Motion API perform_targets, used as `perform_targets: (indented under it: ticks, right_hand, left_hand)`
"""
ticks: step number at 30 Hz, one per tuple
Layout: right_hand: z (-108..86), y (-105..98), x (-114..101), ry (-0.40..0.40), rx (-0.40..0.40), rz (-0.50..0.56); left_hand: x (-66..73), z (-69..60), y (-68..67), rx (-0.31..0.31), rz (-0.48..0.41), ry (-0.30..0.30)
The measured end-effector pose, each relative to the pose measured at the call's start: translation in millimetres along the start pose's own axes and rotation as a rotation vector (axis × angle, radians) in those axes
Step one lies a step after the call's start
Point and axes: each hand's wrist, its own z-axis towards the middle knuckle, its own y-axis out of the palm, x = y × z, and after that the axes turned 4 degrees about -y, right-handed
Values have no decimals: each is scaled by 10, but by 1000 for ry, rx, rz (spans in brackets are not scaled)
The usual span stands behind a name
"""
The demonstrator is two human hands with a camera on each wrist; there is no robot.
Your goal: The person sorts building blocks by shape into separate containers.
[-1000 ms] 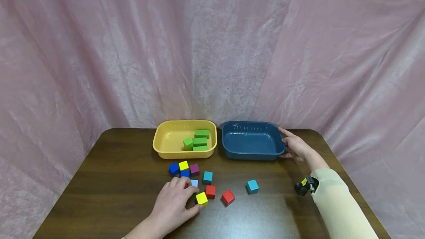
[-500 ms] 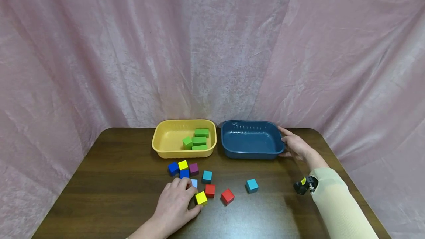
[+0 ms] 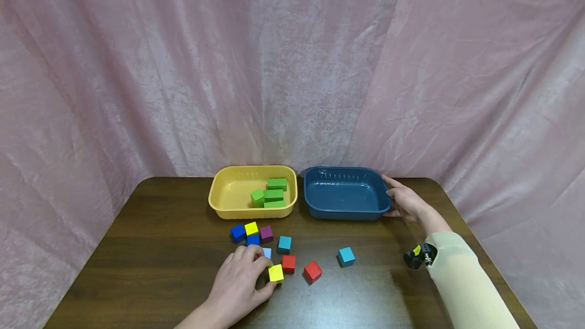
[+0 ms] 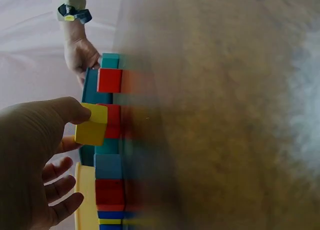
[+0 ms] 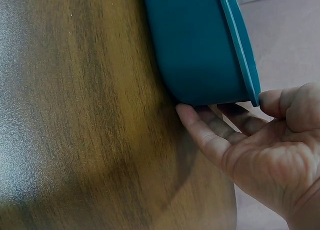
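My left hand (image 3: 239,278) pinches a yellow cube (image 3: 276,273) between thumb and forefinger. In the left wrist view the thumb lies on that yellow cube (image 4: 91,124), with the other fingers spread apart below it. A red cube (image 3: 288,264) stands just to its right, and a light blue cube (image 3: 266,253) lies behind, partly covered by the fingers. At the back right my right hand (image 3: 407,203) touches the outer end of a blue tray (image 3: 347,215). The right wrist view has its fairly straight fingers (image 5: 205,137) against the tray's wall, the thumb at the rim.
A yellow tray (image 3: 253,214) beside the blue one holds several green blocks (image 3: 274,195). On the dark wooden table (image 3: 151,253) lie blue cubes (image 3: 238,233), another yellow cube (image 3: 251,228), a purple cube (image 3: 266,233), teal cubes (image 3: 346,256) and another red cube (image 3: 313,271).
The yellow cube at my left hand has turned slightly and now sits between thumb and forefinger. My right hand stays at the blue tray's end.
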Motion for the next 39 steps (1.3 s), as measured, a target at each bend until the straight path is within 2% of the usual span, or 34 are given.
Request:
perform_targets:
  ticks: [5, 10, 15, 18, 25, 31, 39]
  right_hand:
    - [-3, -3, 1, -7, -4, 0]
    - [-3, 0, 1, -13, -9, 1]
    - [-11, -1, -2, -14, -13, -1]
    - [-8, 1, -7, -18, -5, -12]
    - [-4, 2, -14, -20, -7, -19]
    - [0, 3, -12, -18, -9, -11]
    - [-4, -5, -10, -27, -2, -27]
  left_hand:
    - [0, 59, -103, 38, -21, 4]
    - [-1, 153, -196, 102, -57, 5]
    - [-6, 291, -271, 201, -67, 55]
    - [-3, 391, -315, 237, -67, 80]
    - [44, 622, -422, 217, -100, 55]
    - [107, 822, -443, 233, -128, 52]
    - [181, 1074, -444, 206, -128, 9]
